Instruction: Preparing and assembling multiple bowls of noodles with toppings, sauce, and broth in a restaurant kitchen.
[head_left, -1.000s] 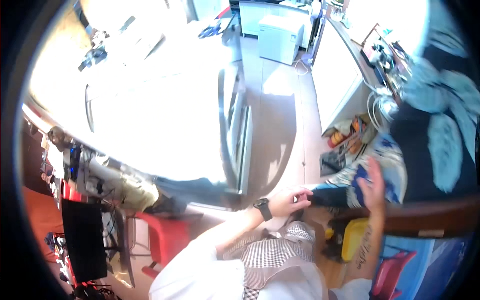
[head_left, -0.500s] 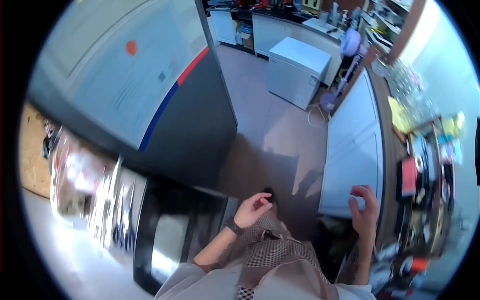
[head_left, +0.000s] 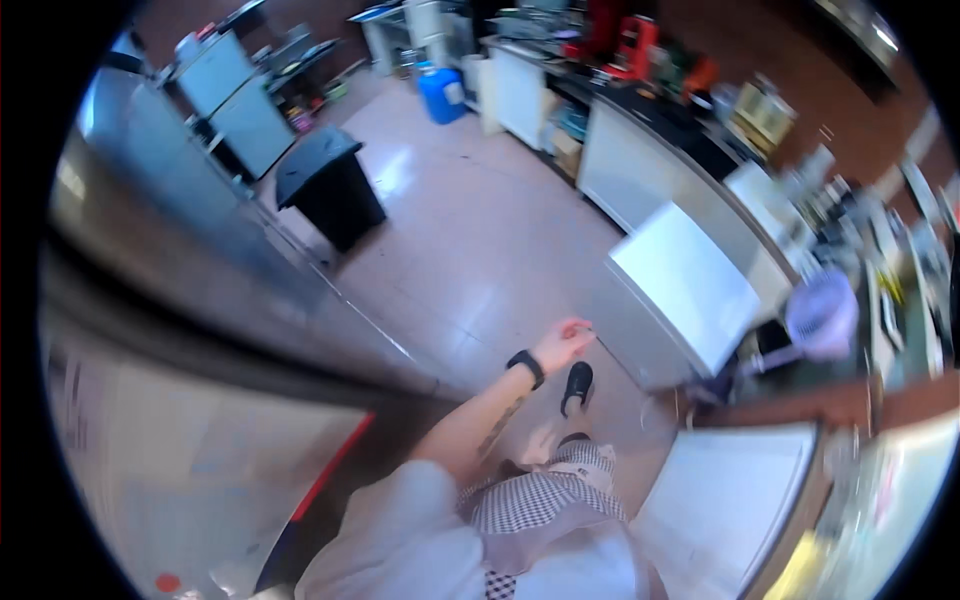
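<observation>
Moderate, cool light leaves pale glare on the floor (head_left: pixel 450 220). Motion blur smears the whitish panel (head_left: pixel 210 450) at lower left and the purple fan (head_left: pixel 822 312). Straight edges bow toward the black, rounded rim.

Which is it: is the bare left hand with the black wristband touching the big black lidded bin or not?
Apart. The head view plainly shows pale pinkish floor between the left hand and the bin.
</observation>
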